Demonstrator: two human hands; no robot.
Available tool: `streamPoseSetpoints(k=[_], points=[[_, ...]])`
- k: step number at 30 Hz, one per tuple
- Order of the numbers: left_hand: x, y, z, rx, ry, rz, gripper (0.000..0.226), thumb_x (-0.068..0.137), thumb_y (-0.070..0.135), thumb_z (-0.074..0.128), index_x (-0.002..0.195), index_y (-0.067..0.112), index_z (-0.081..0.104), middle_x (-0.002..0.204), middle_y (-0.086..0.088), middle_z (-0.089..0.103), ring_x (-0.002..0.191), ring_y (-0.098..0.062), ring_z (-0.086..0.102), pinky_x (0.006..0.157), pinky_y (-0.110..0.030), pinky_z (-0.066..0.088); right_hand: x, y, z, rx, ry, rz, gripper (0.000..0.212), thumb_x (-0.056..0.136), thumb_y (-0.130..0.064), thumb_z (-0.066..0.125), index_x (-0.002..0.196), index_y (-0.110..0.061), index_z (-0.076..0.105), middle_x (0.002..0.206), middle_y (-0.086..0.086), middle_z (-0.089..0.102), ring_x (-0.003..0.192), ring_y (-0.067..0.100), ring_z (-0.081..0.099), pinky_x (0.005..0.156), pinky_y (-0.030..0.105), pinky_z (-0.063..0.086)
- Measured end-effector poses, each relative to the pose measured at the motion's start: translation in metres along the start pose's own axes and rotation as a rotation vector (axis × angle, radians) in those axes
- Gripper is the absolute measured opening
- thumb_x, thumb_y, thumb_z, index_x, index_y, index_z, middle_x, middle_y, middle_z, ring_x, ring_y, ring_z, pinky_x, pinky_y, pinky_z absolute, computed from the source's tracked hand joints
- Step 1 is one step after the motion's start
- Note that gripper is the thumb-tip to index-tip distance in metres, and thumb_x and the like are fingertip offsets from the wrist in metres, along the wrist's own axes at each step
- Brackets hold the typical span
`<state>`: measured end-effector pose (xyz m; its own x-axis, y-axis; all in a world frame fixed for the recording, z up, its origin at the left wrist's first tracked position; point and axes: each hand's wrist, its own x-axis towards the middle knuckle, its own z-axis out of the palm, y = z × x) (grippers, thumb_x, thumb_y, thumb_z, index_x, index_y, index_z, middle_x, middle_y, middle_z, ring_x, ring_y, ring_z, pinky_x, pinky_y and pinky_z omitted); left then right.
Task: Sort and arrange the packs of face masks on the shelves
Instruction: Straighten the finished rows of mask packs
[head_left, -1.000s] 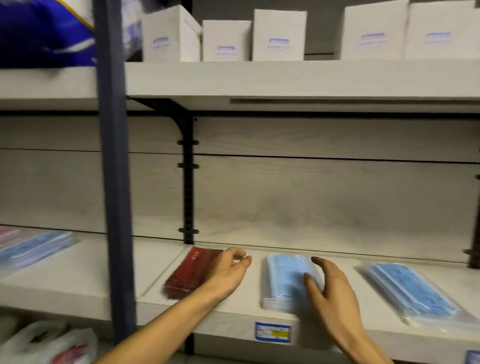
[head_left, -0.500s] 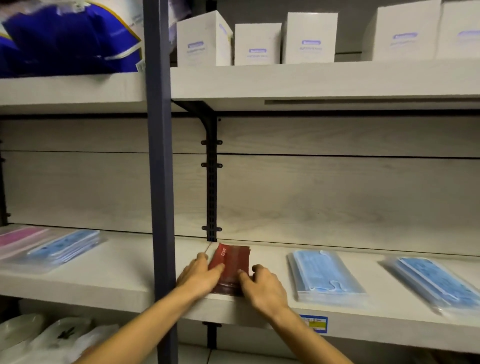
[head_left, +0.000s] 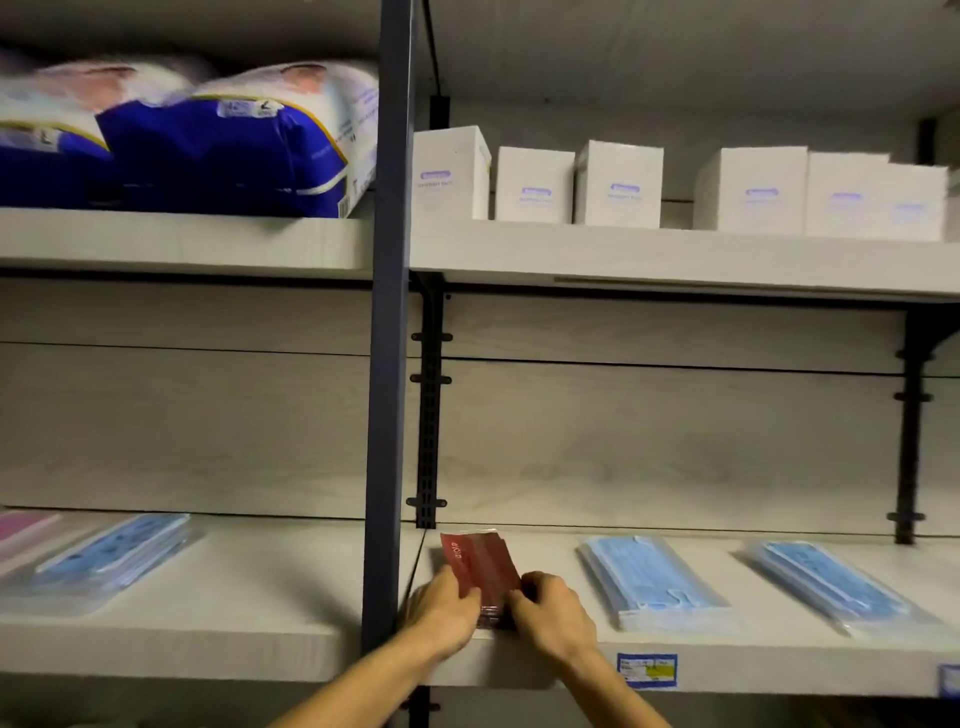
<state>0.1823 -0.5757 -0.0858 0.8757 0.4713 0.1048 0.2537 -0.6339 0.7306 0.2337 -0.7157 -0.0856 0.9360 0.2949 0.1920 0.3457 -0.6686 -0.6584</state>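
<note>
A red pack of face masks (head_left: 480, 569) lies flat at the left end of the lower right shelf (head_left: 753, 657). My left hand (head_left: 444, 613) grips its near left edge and my right hand (head_left: 550, 613) grips its near right edge, covering the front end of the pack. To the right lie two blue mask packs, one (head_left: 652, 582) close by and another (head_left: 831, 584) farther right. On the lower left shelf (head_left: 208, 644) rest a blue pack (head_left: 114, 553) and a pink pack (head_left: 21, 530).
A dark metal upright (head_left: 387, 364) stands between the two shelf bays, just left of my left hand. Several white boxes (head_left: 618, 184) line the upper right shelf. Large blue and white bags (head_left: 218, 150) fill the upper left shelf. A price label (head_left: 647, 670) marks the shelf front.
My right hand left the blue pack and came to the red pack. Both hands now hold the red pack, turned lengthwise, and the camera has tilted upward.
</note>
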Motion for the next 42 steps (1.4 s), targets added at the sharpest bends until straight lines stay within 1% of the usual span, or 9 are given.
streamPoseSetpoints(k=[7,15,22,25,30,33,36,38,42], points=[[0.003,-0.001,0.008,0.024,0.055,-0.001,0.044,0.104,0.041,0.039,0.144,0.024,0.046,0.135,0.001,0.06,0.123,-0.021,0.057,0.105,-0.034,0.046,-0.003,0.005,0.002,0.048,0.0,0.003,0.029,0.095,-0.045,0.05,0.083,-0.02,0.059,0.086,-0.005,0.067,0.085,0.019,0.063,0.078,0.032,0.048],[-0.05,-0.022,0.009,0.242,0.048,0.237,0.084,0.1,0.063,0.029,0.16,0.021,-0.012,0.169,0.002,-0.003,0.155,-0.021,0.004,0.126,-0.041,0.011,-0.033,0.025,0.001,-0.139,0.101,-0.188,0.05,0.101,-0.062,0.023,0.113,-0.026,0.056,0.117,0.001,0.069,0.105,0.017,0.062,0.105,0.038,0.044],[-0.098,-0.056,0.003,0.391,-0.027,0.335,0.093,0.1,0.056,0.042,0.156,0.017,-0.021,0.158,0.007,-0.035,0.15,-0.013,-0.025,0.116,-0.027,-0.006,-0.079,0.048,0.008,-0.401,0.151,-0.22,0.085,0.093,-0.068,0.003,0.16,-0.017,0.013,0.169,-0.001,0.007,0.156,0.016,0.003,0.124,0.035,0.0],[-0.107,-0.069,-0.018,0.393,-0.187,0.391,0.087,0.099,0.051,0.047,0.161,0.02,-0.005,0.164,0.011,-0.024,0.153,-0.011,-0.011,0.124,-0.033,0.005,-0.104,0.044,0.023,-0.333,0.232,-0.23,0.076,0.1,-0.06,0.03,0.16,-0.015,0.016,0.169,0.002,0.008,0.155,0.018,0.008,0.124,0.033,0.011],[-0.117,-0.111,-0.077,0.409,-0.156,0.42,0.048,0.091,0.049,0.056,0.137,0.036,0.053,0.131,0.01,0.065,0.119,-0.012,0.061,0.102,-0.026,0.048,-0.133,0.046,0.093,-0.167,0.26,-0.176,0.053,0.065,-0.037,0.084,0.112,-0.014,0.075,0.116,0.009,0.073,0.1,0.02,0.074,0.1,0.016,0.043],[-0.119,-0.148,-0.129,0.294,-0.037,0.306,0.031,0.089,0.041,0.06,0.118,0.035,0.069,0.101,0.015,0.074,0.092,-0.002,0.067,0.087,-0.016,0.051,-0.116,0.039,0.171,-0.117,0.433,-0.302,0.038,0.06,-0.029,0.065,0.091,-0.05,0.07,0.079,-0.011,0.072,0.075,0.019,0.072,0.099,0.0,0.03],[-0.117,-0.189,-0.187,0.31,0.041,0.241,0.025,0.086,0.043,0.059,0.108,0.038,0.07,0.097,0.021,0.073,0.093,0.0,0.067,0.084,-0.017,0.052,-0.109,-0.002,0.223,-0.085,0.117,-0.458,0.033,0.071,-0.04,0.074,0.084,-0.068,0.062,0.098,-0.023,0.053,0.127,0.041,0.054,0.113,0.04,0.032],[-0.115,-0.212,-0.228,0.318,0.082,0.213,0.013,0.086,0.043,0.059,0.096,0.042,0.067,0.089,0.024,0.07,0.09,0.002,0.066,0.081,-0.018,0.051,-0.124,-0.07,0.23,0.024,-0.211,-0.576,0.062,0.069,-0.084,0.042,0.121,-0.054,0.057,0.12,-0.026,0.041,0.136,0.013,0.043,0.117,0.02,0.021],[-0.103,-0.254,-0.297,0.296,0.187,0.152,0.002,0.09,0.037,0.062,0.091,0.039,0.063,0.089,0.024,0.065,0.091,0.002,0.065,0.081,-0.018,0.052,-0.149,-0.189,0.236,-0.015,-0.027,-0.512,0.062,0.076,-0.065,0.036,0.136,-0.049,0.045,0.132,-0.032,0.04,0.126,-0.009,0.046,0.093,-0.003,0.027]])
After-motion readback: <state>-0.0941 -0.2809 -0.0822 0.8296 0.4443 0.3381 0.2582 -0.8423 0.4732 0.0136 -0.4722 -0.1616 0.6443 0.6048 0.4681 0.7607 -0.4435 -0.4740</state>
